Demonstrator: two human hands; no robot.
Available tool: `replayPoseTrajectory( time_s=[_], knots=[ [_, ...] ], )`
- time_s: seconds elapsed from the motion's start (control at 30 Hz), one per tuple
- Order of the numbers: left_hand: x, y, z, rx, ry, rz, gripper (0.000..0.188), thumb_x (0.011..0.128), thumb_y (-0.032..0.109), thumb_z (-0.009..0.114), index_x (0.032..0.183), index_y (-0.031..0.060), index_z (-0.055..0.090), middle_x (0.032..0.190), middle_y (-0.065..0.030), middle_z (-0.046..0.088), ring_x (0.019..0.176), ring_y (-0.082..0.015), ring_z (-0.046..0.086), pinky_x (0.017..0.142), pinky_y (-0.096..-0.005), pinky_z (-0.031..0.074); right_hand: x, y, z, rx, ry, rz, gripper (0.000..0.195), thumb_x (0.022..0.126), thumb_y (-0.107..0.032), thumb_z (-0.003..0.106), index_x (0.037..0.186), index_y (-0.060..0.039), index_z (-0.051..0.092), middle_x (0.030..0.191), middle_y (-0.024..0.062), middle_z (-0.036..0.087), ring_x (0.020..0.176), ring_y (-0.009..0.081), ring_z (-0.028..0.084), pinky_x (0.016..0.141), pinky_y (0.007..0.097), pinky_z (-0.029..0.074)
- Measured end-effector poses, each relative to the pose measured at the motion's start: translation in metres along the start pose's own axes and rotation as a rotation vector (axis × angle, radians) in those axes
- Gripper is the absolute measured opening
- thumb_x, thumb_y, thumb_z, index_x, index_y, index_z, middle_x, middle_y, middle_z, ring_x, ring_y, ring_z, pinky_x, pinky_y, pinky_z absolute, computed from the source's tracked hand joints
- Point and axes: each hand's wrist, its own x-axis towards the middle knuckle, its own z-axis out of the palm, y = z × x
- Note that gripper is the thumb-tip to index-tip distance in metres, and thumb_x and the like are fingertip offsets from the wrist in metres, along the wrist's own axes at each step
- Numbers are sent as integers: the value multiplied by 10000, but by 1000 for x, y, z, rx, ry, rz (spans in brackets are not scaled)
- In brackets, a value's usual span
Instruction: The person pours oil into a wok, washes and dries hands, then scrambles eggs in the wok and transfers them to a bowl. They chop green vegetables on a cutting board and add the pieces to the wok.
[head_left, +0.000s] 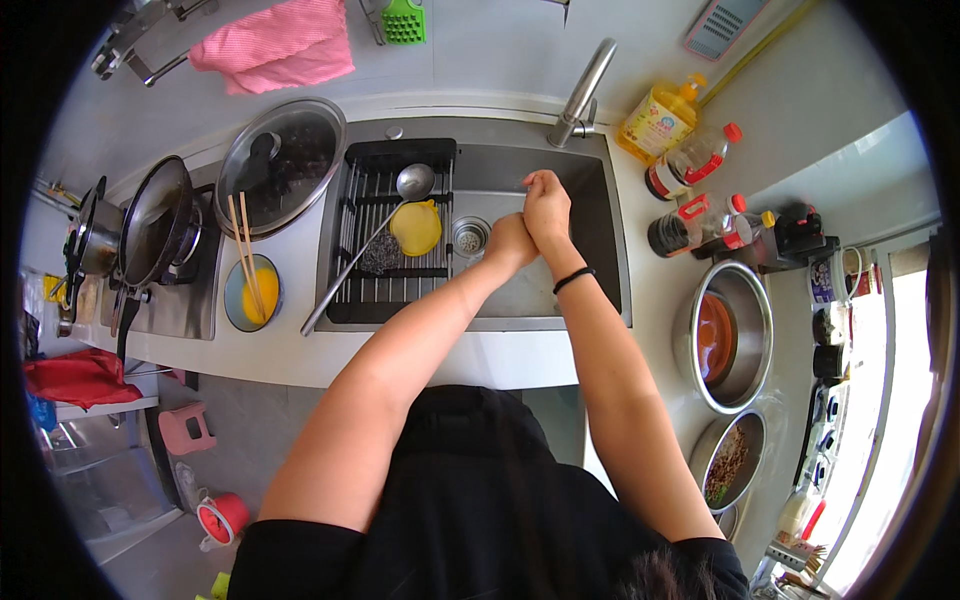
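My left hand (513, 243) and my right hand (546, 205) touch each other over the basin of a stainless steel sink (499, 301). Their fingers are curled, and whether anything lies between them is hidden. A dark band circles my right wrist. Behind the hands stands the metal faucet (585, 94). Left of them, a black drain rack (397, 154) holds a steel ladle (415, 182), a yellow scraper or lid (415, 228) and a steel wool scourer (381, 252). The drain strainer (471, 236) shows beside my left hand.
Chopsticks (247, 259) stand in a bowl of beaten egg (259, 300) left of the sink, near a lidded pan (281, 161) and a wok (156, 221). At right are a soap bottle (654, 124), sauce bottles (679, 169) and steel bowls (757, 337).
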Motion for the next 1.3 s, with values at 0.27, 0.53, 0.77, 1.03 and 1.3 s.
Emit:
replayPoseTrajectory(
  time_s=[0.27, 0.53, 0.77, 1.03, 1.3],
  knots=[
    [-9, 1, 7, 36, 141, -27, 308, 807, 286, 624, 912, -1, 587, 898, -228, 676, 876, -387, 655, 734, -474, 515, -5, 30, 16, 80, 271, 87, 220, 916, -258, 559, 917, -42, 601, 842, 160, 654, 789, 300, 633, 747, 388, 490],
    [-41, 18, -25, -1587, -591, -418, 248, 899, 322, 573, 831, 94, 502, 632, -37, 478, 449, -99, 378, 344, -210, 237, 24, 0, -54, 1049, -841, 656, 838, 856, -711, 450, 1377, -59, 377, 1345, 198, 467, 1210, 354, 473, 972, 493, 430],
    [-78, 87, -44, -2438, -812, 71, 302, 933, 368, 558, 866, 89, 466, 605, -22, 412, 399, -73, 285, 323, -189, 194, -39, -70, -35, 2072, -911, 443, 819, 842, -756, 381, 1474, -238, 326, 1539, 130, 258, 1405, 390, 228, 1057, 533, 339],
    [-90, 112, -89, -2389, -810, 87, 173, 939, 186, 548, 836, 79, 458, 595, 4, 405, 382, -54, 256, 311, -185, 161, -6, -94, -38, 2239, -1362, 239, 365, 1008, -392, 429, 1267, -169, 555, 701, -41, 518, 648, 92, 511, 614, 269, 472],
    [-82, 92, -106, -1598, -827, -317, 214, 899, 184, 577, 724, 146, 459, 518, 50, 358, 393, -18, 247, 320, -176, 126, -7, -121, -97, 858, -917, 153, 310, 1037, -287, 380, 1114, -46, 560, 556, -55, 301, 486, 51, 324, 492, 216, 377]
  ],
)
